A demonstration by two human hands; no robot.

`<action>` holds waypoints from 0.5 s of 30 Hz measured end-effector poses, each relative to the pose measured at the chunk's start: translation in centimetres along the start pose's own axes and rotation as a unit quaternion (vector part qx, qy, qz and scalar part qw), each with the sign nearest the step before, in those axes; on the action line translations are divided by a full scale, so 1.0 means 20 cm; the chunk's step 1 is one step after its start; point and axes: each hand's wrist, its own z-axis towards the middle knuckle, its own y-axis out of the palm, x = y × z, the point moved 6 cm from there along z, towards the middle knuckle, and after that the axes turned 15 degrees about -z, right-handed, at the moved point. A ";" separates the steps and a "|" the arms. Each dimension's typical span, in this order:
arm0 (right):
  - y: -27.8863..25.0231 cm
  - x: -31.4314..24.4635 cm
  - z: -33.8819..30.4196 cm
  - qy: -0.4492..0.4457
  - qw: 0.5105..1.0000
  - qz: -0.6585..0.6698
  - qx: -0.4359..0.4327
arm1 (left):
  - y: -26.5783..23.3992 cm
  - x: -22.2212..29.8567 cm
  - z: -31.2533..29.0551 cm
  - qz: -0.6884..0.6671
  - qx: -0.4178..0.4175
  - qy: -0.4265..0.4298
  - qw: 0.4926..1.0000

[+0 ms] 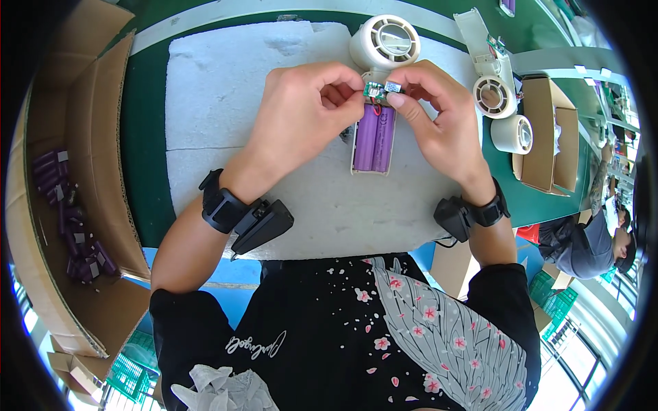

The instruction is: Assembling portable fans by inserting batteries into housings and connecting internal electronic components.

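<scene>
A white handheld fan with its handle casing [354, 169] opened lies before me on the foam sheet. Its round fan head [363, 51] points away from me. Two purple cylindrical batteries [375, 144] sit side by side in the casing, with a red wire at their upper end. Above them is a small green circuit board [373, 90]. My left hand [301, 103] is closed, thumb and forefinger pinching the board's left edge. My right hand [439, 103] pinches a small dark block with a pale label [393, 87] at the board's right. Fingertips partly hide both parts.
A white foam sheet [308, 205] covers the green table [147, 171]. At left, a deep cardboard box [103, 171] holds several purple batteries [75, 226]. More white fan parts [510, 133] and a small carton [541, 137] stand right. A person [582, 243] is farther right.
</scene>
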 end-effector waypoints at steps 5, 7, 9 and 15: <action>-0.01 0.00 0.00 0.010 0.999 -0.017 -0.025 | 0.01 -0.04 0.00 -0.040 -0.034 -0.069 0.996; -0.01 0.01 0.00 0.010 0.999 -0.018 -0.034 | 0.01 -0.03 -0.01 -0.041 -0.045 -0.041 0.997; 0.00 0.01 0.00 0.009 0.998 -0.020 -0.052 | 0.01 -0.03 -0.01 -0.041 -0.051 -0.027 0.997; -0.02 -0.01 0.00 -0.023 0.998 -0.044 -0.027 | 0.01 -0.04 0.00 -0.090 -0.065 -0.079 0.991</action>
